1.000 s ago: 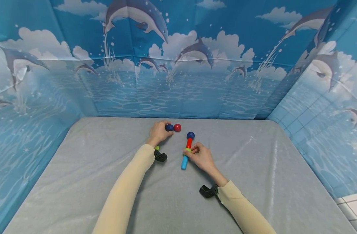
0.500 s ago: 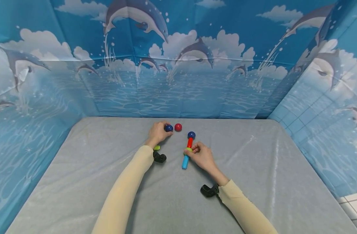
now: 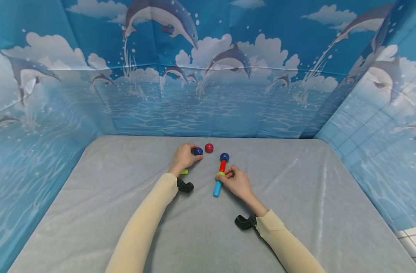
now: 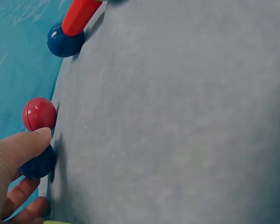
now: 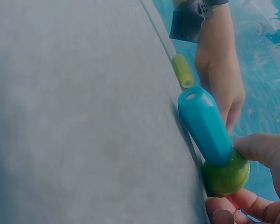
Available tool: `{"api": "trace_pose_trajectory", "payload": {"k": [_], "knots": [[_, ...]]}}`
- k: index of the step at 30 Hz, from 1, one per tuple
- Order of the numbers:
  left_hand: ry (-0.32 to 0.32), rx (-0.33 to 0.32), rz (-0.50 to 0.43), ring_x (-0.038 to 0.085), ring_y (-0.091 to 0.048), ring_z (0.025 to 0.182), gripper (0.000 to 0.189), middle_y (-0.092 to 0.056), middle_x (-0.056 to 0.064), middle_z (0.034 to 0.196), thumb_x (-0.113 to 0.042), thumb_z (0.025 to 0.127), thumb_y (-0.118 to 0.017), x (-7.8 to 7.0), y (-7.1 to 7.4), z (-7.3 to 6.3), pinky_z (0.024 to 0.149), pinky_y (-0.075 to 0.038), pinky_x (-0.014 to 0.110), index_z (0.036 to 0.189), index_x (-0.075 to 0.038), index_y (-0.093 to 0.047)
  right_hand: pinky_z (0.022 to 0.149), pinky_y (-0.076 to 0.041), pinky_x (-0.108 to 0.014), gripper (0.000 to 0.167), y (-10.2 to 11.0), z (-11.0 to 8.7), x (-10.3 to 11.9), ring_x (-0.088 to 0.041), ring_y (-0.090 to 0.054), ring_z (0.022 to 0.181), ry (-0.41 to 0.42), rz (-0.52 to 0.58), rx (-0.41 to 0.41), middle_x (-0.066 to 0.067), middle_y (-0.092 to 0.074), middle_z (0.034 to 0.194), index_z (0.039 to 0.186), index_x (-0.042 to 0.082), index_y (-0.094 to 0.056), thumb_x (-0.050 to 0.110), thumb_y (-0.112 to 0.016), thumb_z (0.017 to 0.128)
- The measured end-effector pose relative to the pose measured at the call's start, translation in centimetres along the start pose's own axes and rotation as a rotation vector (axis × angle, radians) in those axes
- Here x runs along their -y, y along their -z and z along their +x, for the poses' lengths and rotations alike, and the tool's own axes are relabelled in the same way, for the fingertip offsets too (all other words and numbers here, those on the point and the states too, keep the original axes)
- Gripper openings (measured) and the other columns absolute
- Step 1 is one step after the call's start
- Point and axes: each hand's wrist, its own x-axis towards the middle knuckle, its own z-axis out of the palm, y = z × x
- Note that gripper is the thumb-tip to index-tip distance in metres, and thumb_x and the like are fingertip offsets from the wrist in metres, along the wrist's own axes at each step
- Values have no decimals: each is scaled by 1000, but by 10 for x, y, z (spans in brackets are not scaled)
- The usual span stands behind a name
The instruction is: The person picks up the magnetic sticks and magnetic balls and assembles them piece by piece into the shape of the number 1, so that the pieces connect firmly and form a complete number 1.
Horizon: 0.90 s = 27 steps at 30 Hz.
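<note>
My left hand (image 3: 184, 157) grips a dark blue ball (image 3: 198, 151) between thumb and fingers near the far edge of the table. A red ball (image 3: 209, 148) lies just beyond it to the right; in the left wrist view the thumb overlaps the red ball's lower edge. My right hand (image 3: 237, 183) pinches the green ball (image 5: 226, 175) of a joined toy stick. From far to near, that stick has a dark blue ball (image 3: 224, 157), a red rod (image 3: 223, 165), the green ball and a light blue rod (image 3: 217, 189). A yellow-green rod (image 5: 183, 71) lies by the left wrist, partly hidden in the head view.
The table (image 3: 283, 197) bears a grey, slightly creased cover. A blue dolphin-print curtain (image 3: 211, 102) hangs along its far edge and both sides. A black wrist camera (image 3: 185, 186) sits at the left wrist, another black camera (image 3: 244, 222) at the right.
My left hand has drawn the blue ball slightly toward me, and a gap now shows between it and the red ball. The right hand keeps its hold on the stick. The head view has shifted slightly.
</note>
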Motion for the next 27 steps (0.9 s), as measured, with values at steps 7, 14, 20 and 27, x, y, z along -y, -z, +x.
{"api": "trace_pose_trajectory", "payload": {"k": [7, 14, 20, 27], "knots": [[-15, -11, -21, 21, -57, 98, 42, -64, 6, 107, -36, 82, -75, -1, -2, -4, 82, -46, 36, 117, -14, -68, 55, -37, -29, 33, 1, 0, 0, -16, -48, 60, -1, 6, 6, -3, -57, 73, 85, 6, -57, 33, -76, 80], [-22, -13, -79, 20, -60, 95, 44, -66, 7, 106, -38, 86, -68, -6, -1, -9, 79, -48, 38, 123, -15, -63, 54, -38, -30, 32, 0, 0, 1, -16, -49, 59, -6, -8, 4, -3, -58, 72, 85, 7, -57, 32, -76, 81], [-52, -14, -105, 21, -60, 94, 40, -66, 8, 107, -36, 92, -61, -8, 0, -16, 78, -48, 39, 126, -16, -59, 55, -38, -30, 31, 0, 0, 1, -17, -49, 59, -4, -5, -7, -3, -57, 72, 84, 7, -57, 31, -76, 81], [-88, -36, -157, 18, -56, 83, 32, -64, 6, 94, -31, 93, -59, -7, 0, -26, 72, -45, 36, 119, -13, -62, 54, -37, -29, 31, -1, 1, 0, -16, -49, 59, 8, -22, -18, -3, -57, 71, 83, 6, -57, 31, -76, 80]]}}
